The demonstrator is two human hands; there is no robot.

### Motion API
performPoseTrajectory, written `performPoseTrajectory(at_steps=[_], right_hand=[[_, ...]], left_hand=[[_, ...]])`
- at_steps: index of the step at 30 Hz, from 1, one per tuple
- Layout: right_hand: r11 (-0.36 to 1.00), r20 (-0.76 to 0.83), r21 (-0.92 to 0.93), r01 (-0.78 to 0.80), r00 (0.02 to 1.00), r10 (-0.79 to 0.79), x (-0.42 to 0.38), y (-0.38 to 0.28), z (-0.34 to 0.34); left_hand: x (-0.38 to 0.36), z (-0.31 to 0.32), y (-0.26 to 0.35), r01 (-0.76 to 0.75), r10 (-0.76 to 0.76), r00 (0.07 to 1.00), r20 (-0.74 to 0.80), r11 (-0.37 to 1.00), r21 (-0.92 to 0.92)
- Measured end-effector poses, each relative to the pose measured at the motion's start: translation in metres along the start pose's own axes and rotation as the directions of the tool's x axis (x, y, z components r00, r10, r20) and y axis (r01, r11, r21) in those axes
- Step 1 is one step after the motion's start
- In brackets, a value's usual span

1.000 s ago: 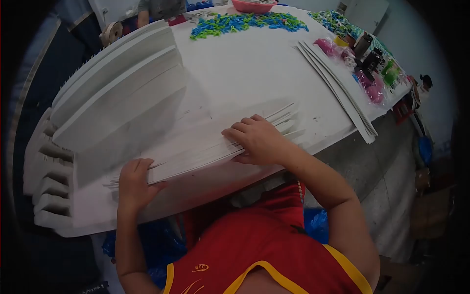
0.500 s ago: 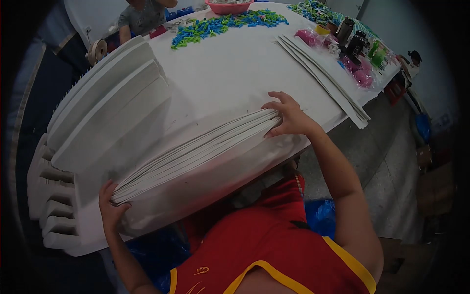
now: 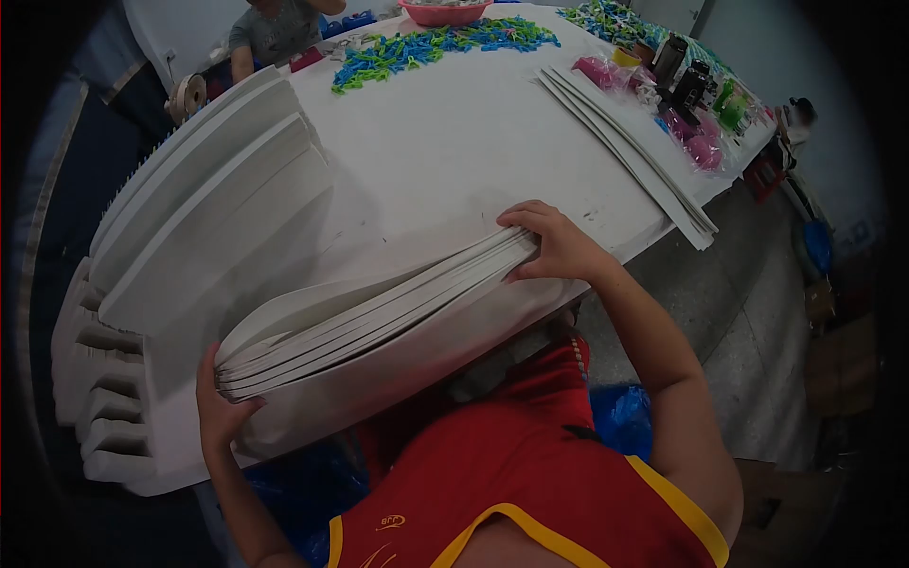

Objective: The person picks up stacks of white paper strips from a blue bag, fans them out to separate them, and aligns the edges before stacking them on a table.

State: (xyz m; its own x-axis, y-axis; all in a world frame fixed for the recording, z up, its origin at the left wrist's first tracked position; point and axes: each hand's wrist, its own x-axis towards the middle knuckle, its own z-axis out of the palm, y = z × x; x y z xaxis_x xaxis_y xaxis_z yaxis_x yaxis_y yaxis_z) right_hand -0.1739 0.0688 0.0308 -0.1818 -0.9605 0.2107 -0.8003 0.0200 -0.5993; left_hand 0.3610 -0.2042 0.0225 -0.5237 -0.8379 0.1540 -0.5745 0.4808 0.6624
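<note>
A stack of long white sheets [image 3: 379,310], like paper or thin card, stands on edge along the front of the table. My left hand [image 3: 223,405] is closed round its left end, with the thumb on the near side. At the other end my right hand [image 3: 554,244] grips the stack, fingers over the far side and thumb on the near side. The farthest sheets bow away from the rest, leaving a gap near the left end.
Stacks of curved white sheets [image 3: 227,204] stand at the left. Several long strips [image 3: 630,156] lie at the right. Blue and green plastic clips [image 3: 436,47] are heaped at the back near a pink basin [image 3: 445,11]. A person [image 3: 276,33] sits behind the table; dark bottles [image 3: 669,60] stand at the right.
My right hand has moved slightly left and down, and its fingers have closed on the stack. The far sheets have bowed outward, opening a gap.
</note>
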Motion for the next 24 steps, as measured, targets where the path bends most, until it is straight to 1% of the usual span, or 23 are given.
performPoseTrajectory(at_steps=[1,2,4,5,7,8,10,11,13,14,16,20,22,23,24], right_hand=[[0.997,0.020,-0.003,-0.079,0.997,0.079,-0.004,-0.002,-0.001],[0.997,0.021,-0.004,-0.079,0.997,0.079,-0.007,0.001,-0.001],[0.988,-0.026,0.022,-0.153,0.988,0.154,-0.012,0.008,0.000],[0.988,-0.029,0.021,-0.153,0.988,0.153,-0.014,0.009,0.002],[0.995,-0.115,-0.038,-0.094,0.989,0.089,-0.018,0.009,0.005],[0.994,-0.118,-0.037,-0.099,0.989,0.094,-0.020,0.009,0.007],[0.983,-0.116,0.076,-0.169,0.977,0.177,-0.023,0.008,0.011],[0.983,-0.116,0.075,-0.170,0.977,0.178,-0.024,0.008,0.014],[0.976,-0.176,0.141,-0.166,0.966,0.189,-0.025,0.004,0.020],[0.976,-0.173,0.139,-0.167,0.966,0.190,-0.024,0.001,0.020],[0.968,-0.190,0.131,-0.215,0.953,0.237,-0.025,-0.006,0.022],[0.977,-0.140,0.098,-0.188,0.970,0.200,-0.030,0.000,0.019],[0.981,-0.083,0.092,-0.173,0.980,0.181,-0.032,-0.002,0.015],[0.981,-0.078,0.092,-0.172,0.981,0.179,-0.033,-0.002,0.015],[0.984,-0.061,0.033,-0.173,0.983,0.175,-0.035,-0.002,0.014]], left_hand=[[-0.001,-0.002,-0.002,-0.056,0.056,0.998,-0.002,0.995,0.082],[-0.001,-0.004,-0.011,-0.056,0.056,0.998,-0.002,0.995,0.081],[0.002,-0.010,-0.042,-0.073,0.071,0.996,0.050,0.997,0.032],[0.001,-0.007,-0.050,-0.075,0.074,0.996,0.048,0.997,0.032],[0.001,-0.002,-0.058,0.054,-0.049,0.998,0.042,0.990,-0.130],[0.001,0.000,-0.057,0.051,-0.046,0.998,0.046,0.990,-0.129],[-0.003,0.007,-0.051,0.067,-0.072,0.997,-0.008,0.958,-0.278],[-0.004,0.010,-0.048,0.066,-0.071,0.997,-0.008,0.958,-0.279],[-0.005,0.013,-0.042,-0.056,0.024,0.994,-0.109,0.950,-0.307],[-0.005,0.014,-0.039,-0.054,0.021,0.994,-0.108,0.949,-0.309],[-0.006,0.011,-0.034,-0.096,0.072,0.993,-0.095,0.958,-0.272],[-0.006,0.007,-0.032,-0.086,0.066,0.994,-0.083,0.962,-0.260],[-0.006,0.004,-0.031,-0.047,0.044,0.999,-0.018,0.978,-0.202],[-0.007,0.003,-0.033,-0.042,0.039,0.999,-0.019,0.978,-0.202],[-0.007,0.000,-0.037,-0.037,0.037,0.999,0.004,0.993,-0.113]])
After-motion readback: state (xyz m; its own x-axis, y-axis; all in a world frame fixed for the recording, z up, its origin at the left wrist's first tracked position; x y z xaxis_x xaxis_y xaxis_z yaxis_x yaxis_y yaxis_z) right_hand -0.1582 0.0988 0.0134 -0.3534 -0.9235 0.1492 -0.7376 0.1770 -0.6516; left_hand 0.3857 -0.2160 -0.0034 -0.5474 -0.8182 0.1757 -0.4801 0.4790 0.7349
